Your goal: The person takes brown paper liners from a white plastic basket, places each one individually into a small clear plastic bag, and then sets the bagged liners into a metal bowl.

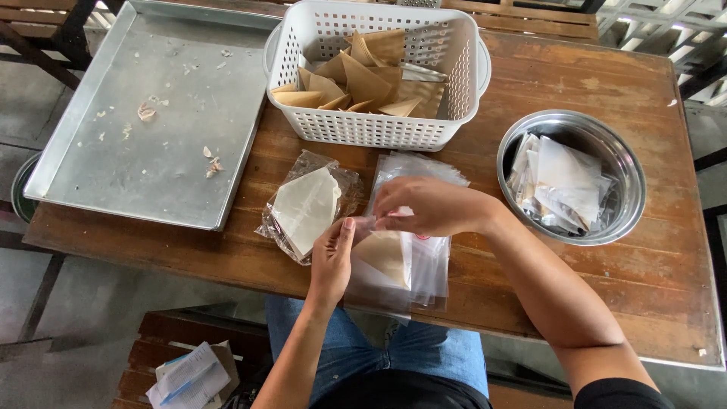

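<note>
My left hand (pixel 331 261) and my right hand (pixel 424 206) both pinch the top of a clear plastic bag (pixel 382 261) with a tan triangular pastry inside, at the near edge of the wooden table (pixel 575 295). It lies on a stack of clear bags (pixel 432 265). To its left sits an open packet of pale wrapper sheets (pixel 307 206). Behind them, a white perforated basket (pixel 379 129) holds several tan triangular pastries (pixel 363 79).
A large metal tray (pixel 151 113) with crumbs lies at the left. At the right, a steel bowl (pixel 628 174) holds several filled clear bags. A paper packet (pixel 189 375) rests on the bench below. My knees are under the table's near edge.
</note>
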